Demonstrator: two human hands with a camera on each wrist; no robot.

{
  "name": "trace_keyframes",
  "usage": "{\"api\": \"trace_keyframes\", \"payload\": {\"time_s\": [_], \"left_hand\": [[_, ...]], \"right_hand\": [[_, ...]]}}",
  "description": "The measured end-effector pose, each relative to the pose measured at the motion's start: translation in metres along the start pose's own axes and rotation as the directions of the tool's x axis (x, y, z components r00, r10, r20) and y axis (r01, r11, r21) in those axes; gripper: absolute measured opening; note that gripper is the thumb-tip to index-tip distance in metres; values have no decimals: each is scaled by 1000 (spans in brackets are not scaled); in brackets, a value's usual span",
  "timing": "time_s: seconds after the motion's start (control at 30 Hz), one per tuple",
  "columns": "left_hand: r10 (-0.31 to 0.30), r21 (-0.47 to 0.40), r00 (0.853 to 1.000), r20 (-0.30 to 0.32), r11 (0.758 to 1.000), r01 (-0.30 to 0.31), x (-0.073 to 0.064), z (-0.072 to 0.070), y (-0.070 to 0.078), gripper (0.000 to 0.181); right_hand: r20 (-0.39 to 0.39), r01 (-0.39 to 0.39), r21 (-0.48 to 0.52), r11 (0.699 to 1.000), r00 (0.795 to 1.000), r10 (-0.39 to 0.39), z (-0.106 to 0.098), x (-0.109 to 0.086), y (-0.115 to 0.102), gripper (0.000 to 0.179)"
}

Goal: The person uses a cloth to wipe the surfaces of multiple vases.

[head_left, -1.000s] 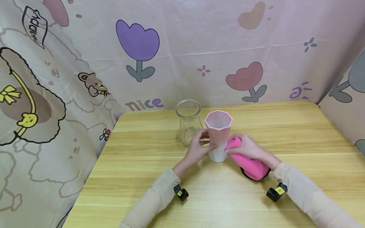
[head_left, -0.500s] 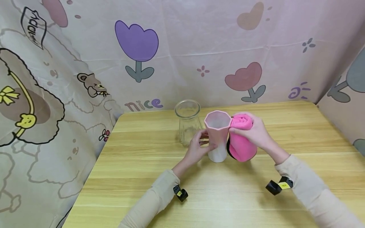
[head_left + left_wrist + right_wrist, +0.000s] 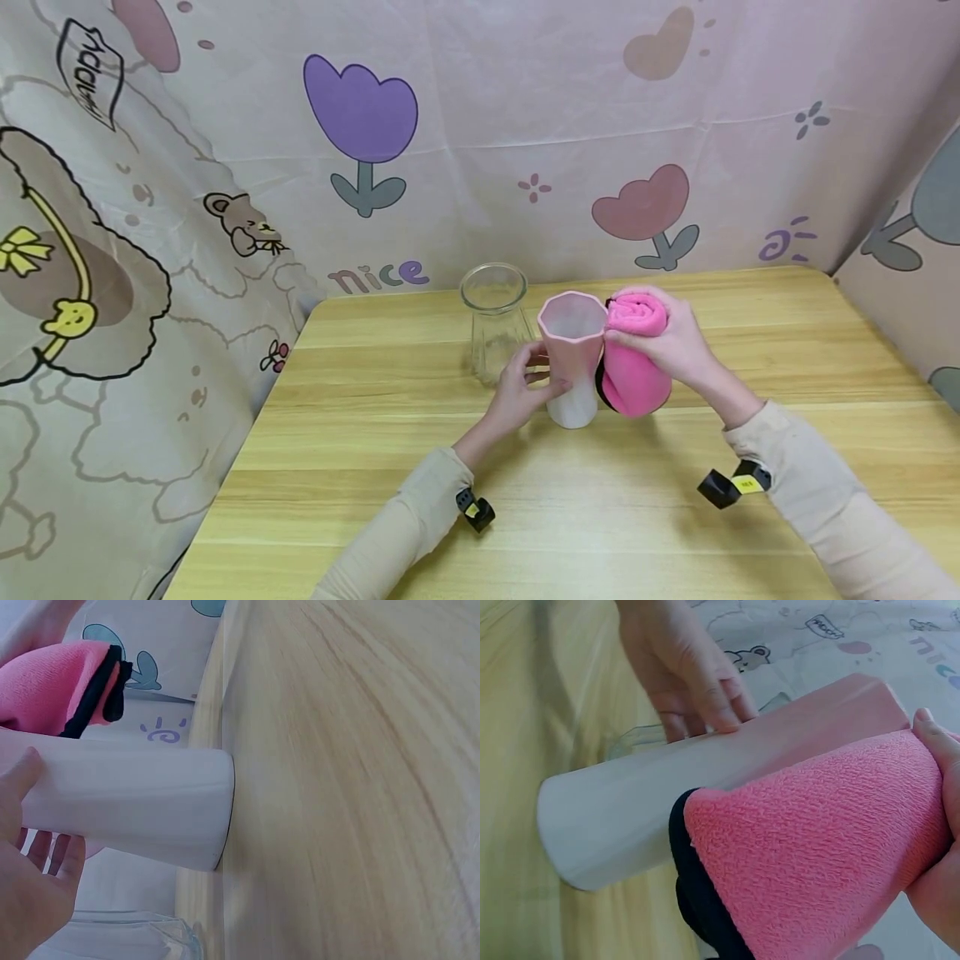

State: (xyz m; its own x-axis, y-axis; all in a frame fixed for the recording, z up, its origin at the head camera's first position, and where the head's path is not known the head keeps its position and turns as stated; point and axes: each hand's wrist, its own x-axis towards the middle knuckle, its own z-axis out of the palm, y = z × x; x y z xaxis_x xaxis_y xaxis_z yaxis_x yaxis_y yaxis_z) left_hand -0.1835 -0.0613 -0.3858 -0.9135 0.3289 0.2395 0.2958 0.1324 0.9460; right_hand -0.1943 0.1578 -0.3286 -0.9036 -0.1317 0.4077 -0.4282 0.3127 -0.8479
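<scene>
A tall faceted vase (image 3: 576,358), pink at the rim and fading to white, stands upright on the table. My left hand (image 3: 517,392) holds its side, thumb in front and fingers behind. In the left wrist view, the base of the vase (image 3: 150,802) rests on the wood. My right hand (image 3: 686,346) grips a bunched pink cloth (image 3: 636,379) against the right side of the vase, near the rim. The cloth (image 3: 810,832) is fuzzy with a black edge, hanging beside the vase in the right wrist view.
Behind and left of the pink vase stands a clear glass vase (image 3: 495,333) with a wide rim. The wooden table (image 3: 375,467) backs onto a printed curtain (image 3: 480,125). Another patterned curtain (image 3: 225,350) hangs along the left side.
My right hand has raised the cloth from low beside the vase up to its rim, mostly in the first half second. The left hand and both vases have stayed put.
</scene>
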Motion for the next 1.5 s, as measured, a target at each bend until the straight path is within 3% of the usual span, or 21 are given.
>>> {"api": "trace_keyframes", "payload": {"time_s": [0.43, 0.73, 0.97, 1.2, 1.4, 1.5], "left_hand": [[1, -4, 1000, 16, 1000, -1, -1, -1, 1, 53], [10, -7, 1000, 20, 1000, -10, -1, -1, 1, 54], [-10, -9, 1000, 10, 1000, 11, -1, 0, 1, 54], [-29, -8, 1000, 11, 1000, 30, -2, 0, 0, 55], [-27, -22, 1000, 10, 999, 27, -2, 0, 0, 55], [-26, -15, 1000, 11, 1000, 26, -2, 0, 0, 55]], "right_hand": [[135, -110, -68, 992, 984, 118, 19, -17, 40, 48], [262, -97, -89, 991, 958, 117, 25, -24, 67, 51], [389, -72, -197, 978, 910, 146, 27, -29, 83, 50], [479, -7, -363, 932, 857, 193, 33, -35, 93, 39], [478, 4, -401, 916, 854, 205, 35, -37, 91, 35], [469, -9, -368, 930, 862, 194, 34, -36, 90, 36]]}}
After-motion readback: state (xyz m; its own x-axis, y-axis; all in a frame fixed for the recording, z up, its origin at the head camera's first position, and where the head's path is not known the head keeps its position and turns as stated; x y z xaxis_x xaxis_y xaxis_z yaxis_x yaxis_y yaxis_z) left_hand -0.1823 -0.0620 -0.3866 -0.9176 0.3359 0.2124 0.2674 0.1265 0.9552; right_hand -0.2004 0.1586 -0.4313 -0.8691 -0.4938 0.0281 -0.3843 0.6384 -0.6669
